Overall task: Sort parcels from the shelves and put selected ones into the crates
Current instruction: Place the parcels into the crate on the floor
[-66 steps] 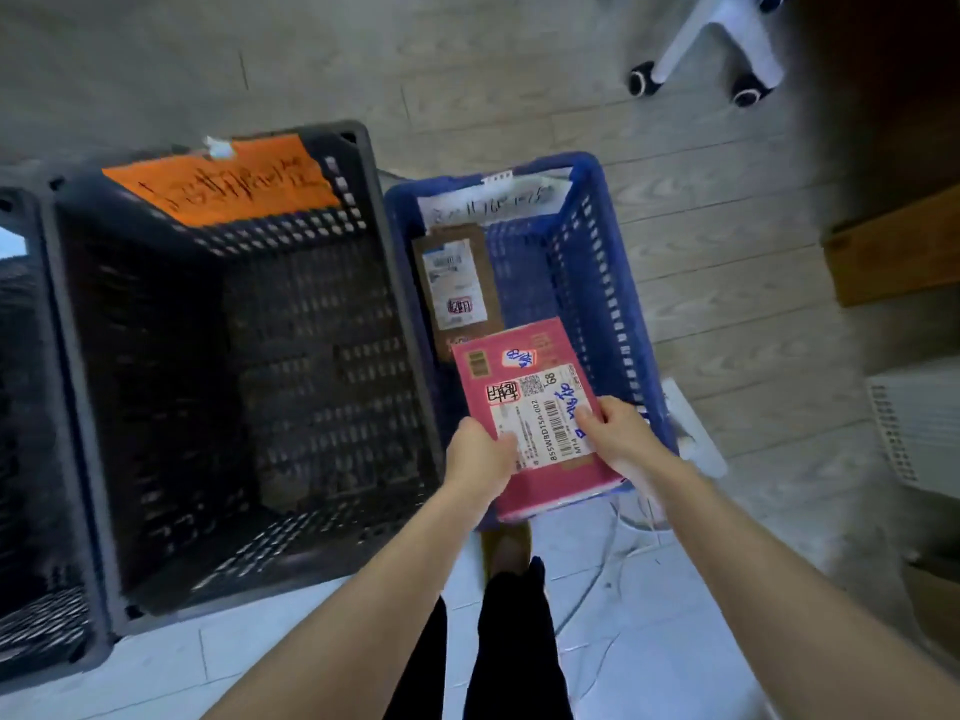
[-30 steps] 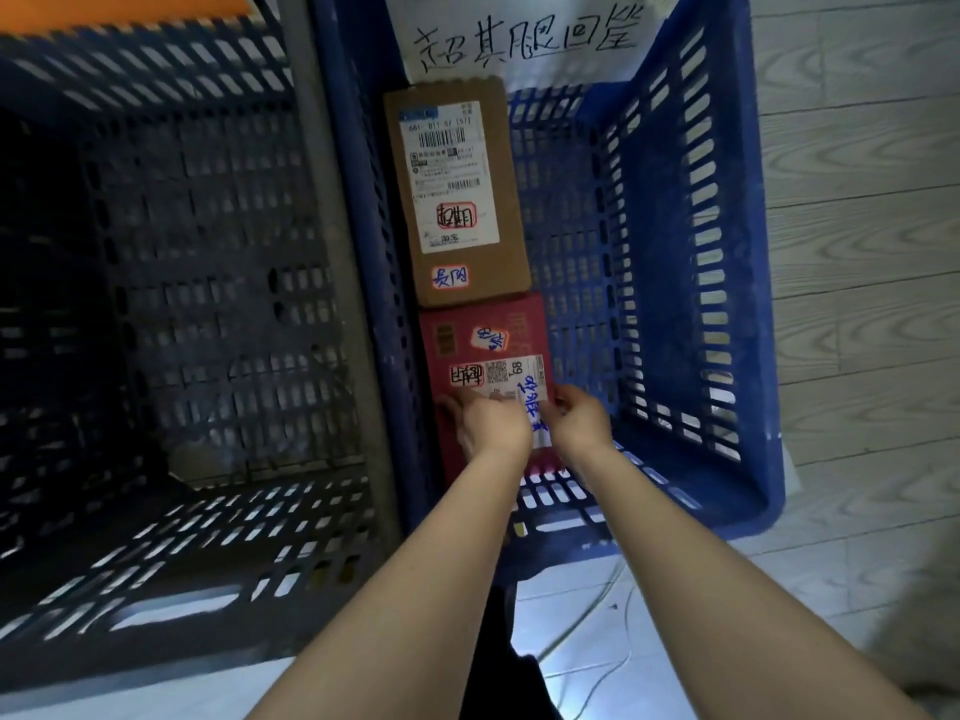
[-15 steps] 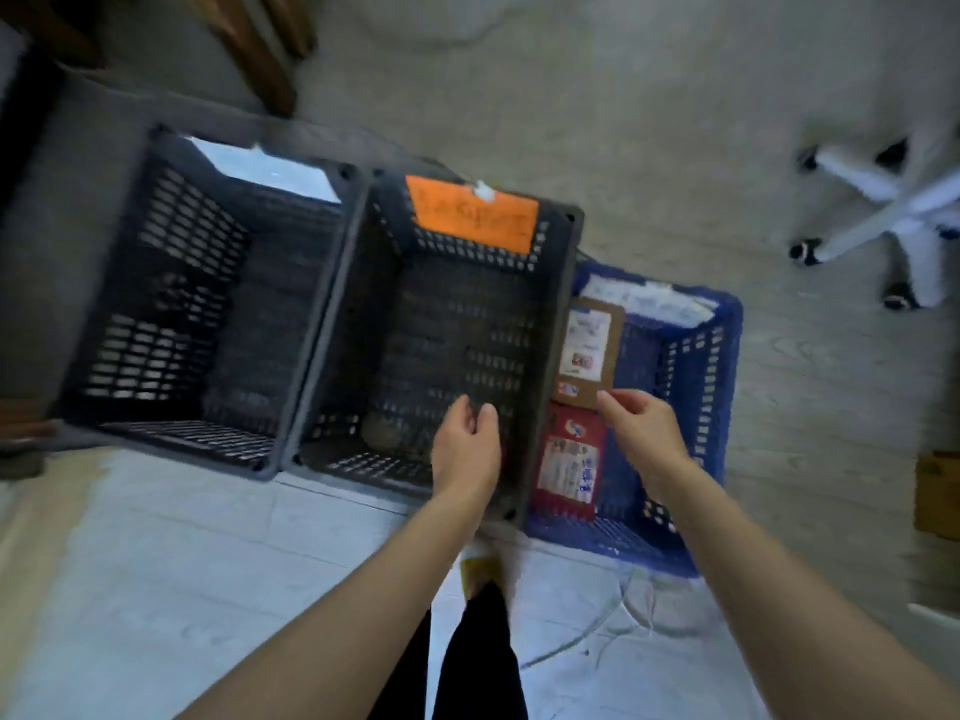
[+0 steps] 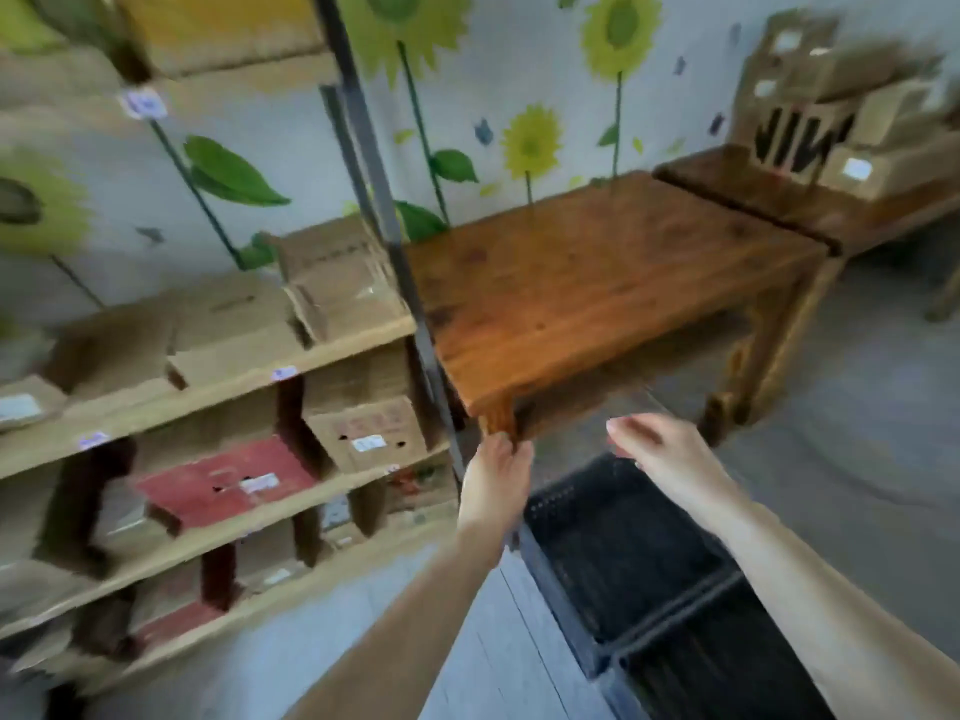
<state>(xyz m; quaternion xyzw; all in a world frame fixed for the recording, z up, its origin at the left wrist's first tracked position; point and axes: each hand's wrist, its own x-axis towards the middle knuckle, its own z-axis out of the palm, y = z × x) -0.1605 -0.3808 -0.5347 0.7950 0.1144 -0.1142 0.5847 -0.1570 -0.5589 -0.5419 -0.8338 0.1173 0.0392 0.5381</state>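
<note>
The parcels on the wooden shelves [image 4: 208,392] are mostly plain brown cardboard boxes, blurred by camera motion; a flat red parcel [image 4: 218,485] with a white label lies on the third board down, and a brown box with red print and a white label [image 4: 366,431] stands at that board's right end, beside the grey metal upright. Dark slatted plastic crates [image 4: 623,574] sit on the floor at lower right, below the near edge of the wooden tabletop [image 4: 597,283]; what they hold cannot be made out. Half a second ago the view looked straight down into three crates, with the red and brown parcels lying in the blue one and both hands over the rims; now the view has swung up to the shelves and neither hand holds anything. The left hand [image 4: 493,478] is loosely open, fingers together and pointing up near the tabletop's near left corner. The right hand [image 4: 660,454] is open and empty, fingers extended to the left above the crates. Further cardboard boxes [image 4: 852,127] are piled on a second wooden tabletop at upper right, against a wall painted with sunflowers.
</note>
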